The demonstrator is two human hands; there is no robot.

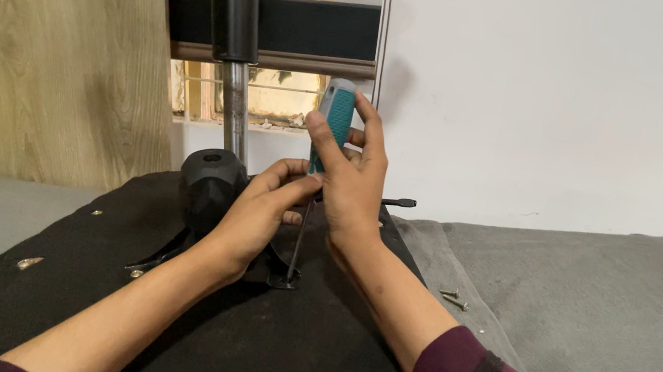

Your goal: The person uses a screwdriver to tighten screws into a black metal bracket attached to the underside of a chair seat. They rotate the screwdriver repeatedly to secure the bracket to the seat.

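Your right hand [354, 183] is wrapped around the teal handle of a screwdriver [334, 119], fingers closed on it and thumb pressed up the grip, holding it upright. Its thin shaft runs straight down to a black metal bracket [283, 277] on the dark underside of an upturned chair seat [62, 293]. Your left hand [260, 212] sits just beside it, fingertips pinched together on the shaft below the handle. Behind your hands, the black chair mechanism [209, 183] carries the gas lift column [233, 26] upward. Two loose screws [451, 297] lie on the grey blanket [599, 303] to your right
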